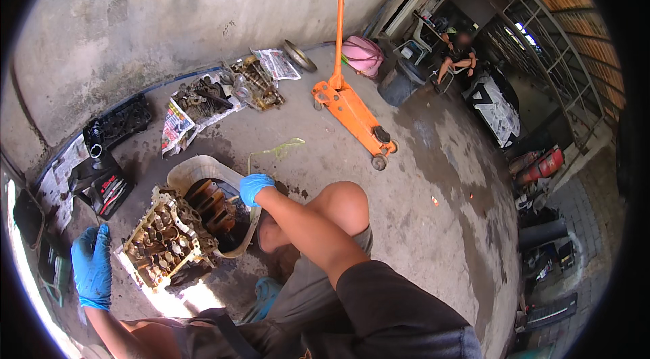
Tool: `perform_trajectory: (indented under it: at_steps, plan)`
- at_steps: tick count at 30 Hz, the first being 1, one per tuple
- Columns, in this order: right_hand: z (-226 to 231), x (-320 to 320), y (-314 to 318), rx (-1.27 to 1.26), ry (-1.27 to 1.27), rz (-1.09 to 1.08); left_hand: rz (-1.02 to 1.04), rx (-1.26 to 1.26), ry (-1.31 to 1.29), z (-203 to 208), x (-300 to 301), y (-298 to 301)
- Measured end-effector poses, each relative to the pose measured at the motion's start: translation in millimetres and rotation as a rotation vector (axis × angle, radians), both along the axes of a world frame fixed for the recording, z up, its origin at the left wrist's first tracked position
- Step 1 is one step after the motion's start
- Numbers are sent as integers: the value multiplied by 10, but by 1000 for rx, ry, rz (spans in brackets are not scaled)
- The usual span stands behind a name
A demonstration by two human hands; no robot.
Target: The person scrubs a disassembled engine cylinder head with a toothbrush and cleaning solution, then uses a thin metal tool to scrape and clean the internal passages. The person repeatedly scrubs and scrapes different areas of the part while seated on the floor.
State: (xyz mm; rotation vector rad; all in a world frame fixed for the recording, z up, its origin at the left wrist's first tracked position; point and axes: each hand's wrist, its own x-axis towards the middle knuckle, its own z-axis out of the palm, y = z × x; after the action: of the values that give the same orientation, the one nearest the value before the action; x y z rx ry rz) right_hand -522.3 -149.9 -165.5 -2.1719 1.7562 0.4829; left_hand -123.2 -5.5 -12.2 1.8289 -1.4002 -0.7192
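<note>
In the head view, the person crouches on a stained concrete floor (433, 176). The right hand (255, 188), in a blue rubber glove, rests on the far rim of a pale oval plastic basin (196, 168) with dark oily liquid in it. The fingers curl over the edge, but I cannot tell if they really grip the rim or only lean on it. Inside the basin lies a rusty brown metal engine part (215, 205).

The left hand (93, 265), also in a blue glove, is open with spread fingers and holds nothing. It hovers near the left, apart from a dirty metal cylinder head with valve springs (166, 240). This cylinder head lies on the floor just beside the basin, touching its left side, in the near left part of the scene.

Farther left stands a black plastic oil canister (101, 180). Along the far wall, more greasy engine parts on newspaper sheets (210, 98) are spread. To the far right of them stands an orange hydraulic floor jack with a long handle (352, 112). Another person sits on a chair (457, 58) far right.
</note>
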Motion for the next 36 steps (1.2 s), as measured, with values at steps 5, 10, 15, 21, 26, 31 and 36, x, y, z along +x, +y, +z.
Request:
perform_trajectory:
  at_steps: [5, 10, 15, 21, 26, 31, 36]
  plan:
    - [-795, -144, 234, 42, 78, -19, 40, -22, -39, -119, 23, 14]
    - [-782, -46, 63, 109, 173, 15, 13, 48, -4, -61, -31, -27]
    - [-677, 36, -60, 257, 158, 292, -29, 72, -233, 54, -73, 68]
    - [-1130, -26, -115, 134, 226, 324, 20, 197, -242, 169, -167, 117]
    - [-1667, 159, 197, 347, 4, 408, 69, 278, -189, 181, -92, 121]
    - [-1393, 191, -31, 463, -184, 348, 23, 170, -250, 127, -15, 157]
    - [-315, 184, -595, 416, -150, 316, 50, 67, -302, 175, 21, 223]
